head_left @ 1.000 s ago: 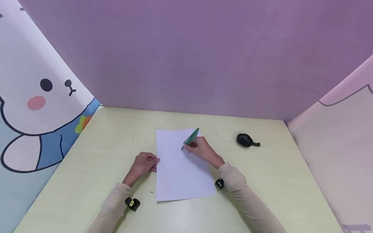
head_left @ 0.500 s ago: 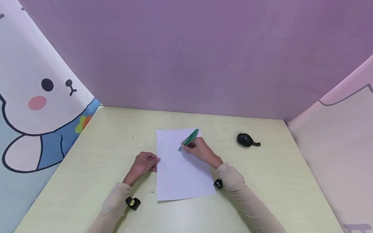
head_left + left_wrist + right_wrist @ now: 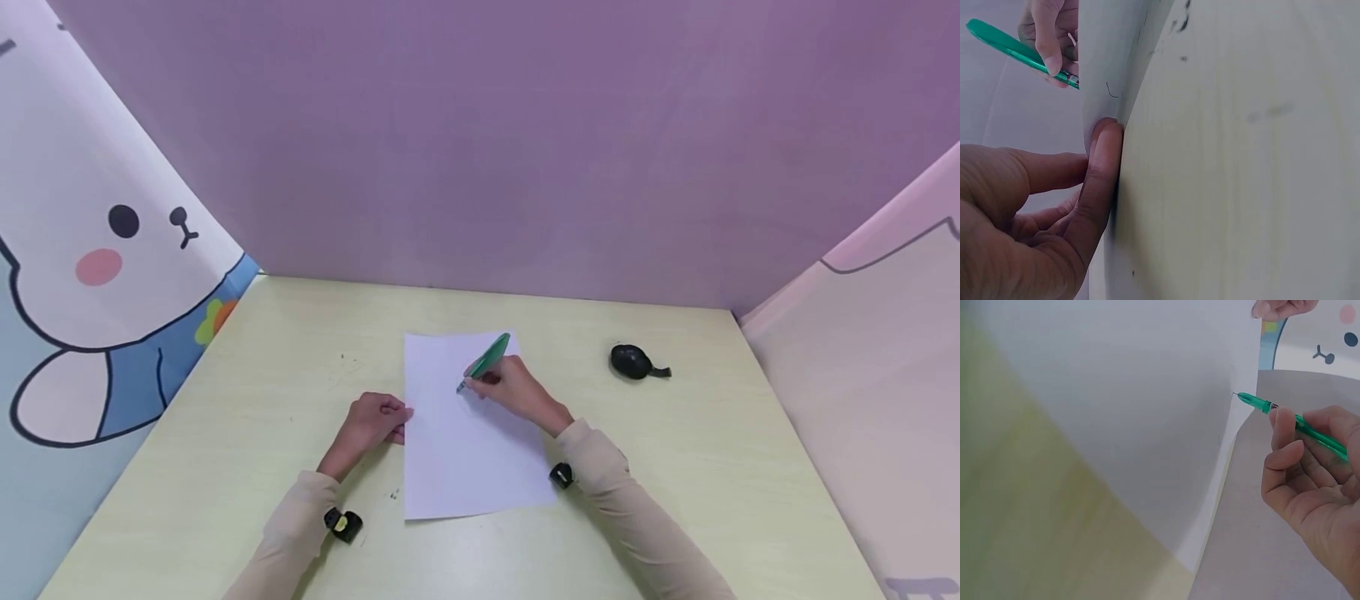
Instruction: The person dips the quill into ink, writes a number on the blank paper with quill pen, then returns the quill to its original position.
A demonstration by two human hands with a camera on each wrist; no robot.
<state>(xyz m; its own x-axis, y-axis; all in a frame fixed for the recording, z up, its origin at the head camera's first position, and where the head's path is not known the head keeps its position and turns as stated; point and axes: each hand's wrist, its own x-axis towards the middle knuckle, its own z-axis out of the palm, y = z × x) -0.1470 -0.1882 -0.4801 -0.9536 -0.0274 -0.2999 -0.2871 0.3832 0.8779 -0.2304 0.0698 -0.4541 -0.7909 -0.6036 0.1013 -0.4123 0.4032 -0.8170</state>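
A white sheet of paper point(image 3: 465, 467) lies on the table in front of me. My right hand point(image 3: 521, 390) holds a green pen point(image 3: 489, 357) with a broad, leaf-shaped back end, over the sheet's upper half. In the right wrist view the fine tip of the pen point(image 3: 1260, 403) meets the paper point(image 3: 1116, 394), close to faint thin pencil-like lines. My left hand point(image 3: 369, 421) pinches the sheet's left edge. The left wrist view shows that hand's thumb and forefinger point(image 3: 1100, 169) at the paper's edge point(image 3: 1107, 56), where a short dark stroke is visible.
A rounded black object point(image 3: 630, 362) with a short tail lies on the pale table point(image 3: 675, 467) to the right. Small dark marks point(image 3: 393, 495) dot the tabletop left of the paper. A purple panel point(image 3: 480, 167) stands behind, with cartoon-printed panels point(image 3: 97, 308) at the sides.
My right hand has shifted slightly left with the pen, whose tip has moved left and a little downward across the paper. The left hand stays at the paper's edge.
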